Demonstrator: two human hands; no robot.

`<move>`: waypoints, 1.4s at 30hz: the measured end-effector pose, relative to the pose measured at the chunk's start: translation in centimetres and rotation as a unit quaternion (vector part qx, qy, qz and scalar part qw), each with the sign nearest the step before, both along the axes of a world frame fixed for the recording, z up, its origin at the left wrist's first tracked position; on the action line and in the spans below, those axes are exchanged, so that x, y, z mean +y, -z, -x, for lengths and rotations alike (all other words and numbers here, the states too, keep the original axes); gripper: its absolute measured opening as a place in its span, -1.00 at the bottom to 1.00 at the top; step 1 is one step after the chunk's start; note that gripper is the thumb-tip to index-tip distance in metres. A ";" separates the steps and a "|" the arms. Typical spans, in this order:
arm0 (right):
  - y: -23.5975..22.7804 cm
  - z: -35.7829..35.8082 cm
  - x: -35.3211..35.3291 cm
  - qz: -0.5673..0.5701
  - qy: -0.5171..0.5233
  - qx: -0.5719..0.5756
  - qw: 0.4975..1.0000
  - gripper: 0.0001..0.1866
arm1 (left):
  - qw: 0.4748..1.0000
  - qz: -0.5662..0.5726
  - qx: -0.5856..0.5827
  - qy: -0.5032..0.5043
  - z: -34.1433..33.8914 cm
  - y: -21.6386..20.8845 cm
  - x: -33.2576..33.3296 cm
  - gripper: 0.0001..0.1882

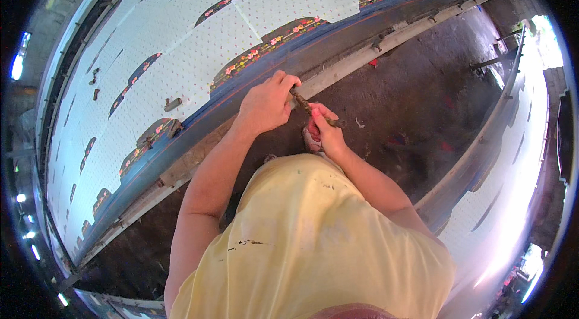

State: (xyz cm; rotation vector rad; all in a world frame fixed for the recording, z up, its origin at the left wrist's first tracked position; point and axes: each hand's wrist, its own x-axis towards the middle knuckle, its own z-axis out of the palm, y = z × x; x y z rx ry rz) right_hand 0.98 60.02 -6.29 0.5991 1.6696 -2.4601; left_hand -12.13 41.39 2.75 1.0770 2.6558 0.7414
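In front of my yellow shirt, my right hand point(325, 129) is closed around a thin, rough brown stick-like tool point(304, 102). The tool slants up and left to the fingertips of my left hand point(265, 102), which are curled in a pinch at its far end. What exactly sits between those left fingertips is hidden. Both hands are beside the near edge of a long table point(325, 78). Pale dotted fabric point(199, 47) with dark floral patches point(265, 50) covers the table.
On the fabric lie a small metal block point(173, 104), a second block point(175, 129) near the edge and a small brown piece point(96, 94). Small brackets point(377, 44) line the table's rail. Another long fabric-covered table point(482, 222) curves along the right, across a dark, stained floor point(416, 90).
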 end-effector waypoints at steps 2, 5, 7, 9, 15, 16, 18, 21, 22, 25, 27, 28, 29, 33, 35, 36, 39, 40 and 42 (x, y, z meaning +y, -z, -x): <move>2.8 -0.6 1.0 0.066 0.030 -0.004 0.997 -0.65 | 1.000 0.010 -0.005 0.003 -0.1 0.1 0.0 -0.43; 3.5 -3.2 2.7 -0.020 0.023 -0.023 0.999 -0.65 | 0.998 0.030 -0.009 -0.049 -0.1 0.2 -0.4 -0.43; 3.3 -4.2 3.1 -0.095 0.029 -0.009 0.995 -0.65 | 0.989 0.030 0.003 -0.144 -0.8 0.2 -0.2 -0.43; 3.1 -4.3 3.3 -0.171 0.111 0.017 0.979 -0.65 | 0.984 0.103 -0.049 -0.137 0.0 -0.4 -0.8 -0.44; 1.1 -2.0 5.8 -0.198 0.234 0.112 0.945 -0.67 | 0.983 0.104 -0.041 -0.146 -0.5 -2.1 -1.4 -0.46; 0.7 -1.4 5.8 -0.201 0.242 0.123 0.941 -0.68 | 0.983 0.105 -0.038 -0.145 -0.6 -2.2 -1.5 -0.46; -0.4 -0.1 5.0 -0.209 0.262 0.145 0.931 -0.70 | 0.983 0.101 -0.039 -0.146 -0.6 -2.3 -1.4 -0.45; -0.6 1.5 2.6 -0.254 0.195 0.200 0.926 -0.79 | 0.984 0.101 -0.029 -0.143 -0.6 -2.1 -1.3 -0.44; -0.8 1.9 1.7 -0.256 0.154 0.215 0.930 -0.81 | 0.984 0.101 -0.023 -0.142 -0.6 -1.9 -1.3 -0.44; -1.2 2.7 0.9 -0.243 -0.068 0.241 0.937 -0.85 | 0.984 0.096 -0.026 -0.151 -0.7 -1.6 -1.3 -0.43; -1.3 2.5 0.7 -0.215 -0.094 0.217 0.948 -0.86 | 0.984 0.099 -0.030 -0.145 -0.6 -1.7 -1.3 -0.42; -1.3 2.5 1.2 -0.219 -0.074 0.216 0.949 -0.87 | 0.984 0.101 -0.032 -0.142 -0.5 -1.7 -1.4 -0.42; -1.3 2.5 2.1 -0.225 -0.056 0.214 0.949 -0.87 | 0.984 0.096 -0.045 -0.145 -0.4 -1.8 -1.4 -0.42; -0.6 2.2 7.5 -0.230 0.006 0.191 0.954 -0.88 | 0.981 0.092 -0.088 -0.145 -0.2 -2.7 -1.4 -0.44; -0.4 1.6 10.3 -0.234 0.033 0.196 0.952 -0.88 | 0.980 0.099 -0.105 -0.137 0.1 -3.1 -1.5 -0.44; -0.2 1.4 11.7 -0.255 0.040 0.195 0.946 -0.88 | 0.980 0.104 -0.113 -0.130 0.3 -3.1 -1.6 -0.44; 0.9 0.9 15.3 -0.300 0.064 0.189 0.933 -0.88 | 0.978 0.108 -0.129 -0.123 0.6 -3.4 -1.3 -0.46; 1.4 0.9 16.3 -0.317 0.068 0.205 0.923 -0.87 | 0.977 0.108 -0.132 -0.124 0.7 -3.6 -1.3 -0.47; 1.5 1.3 18.0 -0.352 0.074 0.238 0.902 -0.84 | 0.974 0.114 -0.152 -0.124 0.9 -3.7 -1.4 -0.48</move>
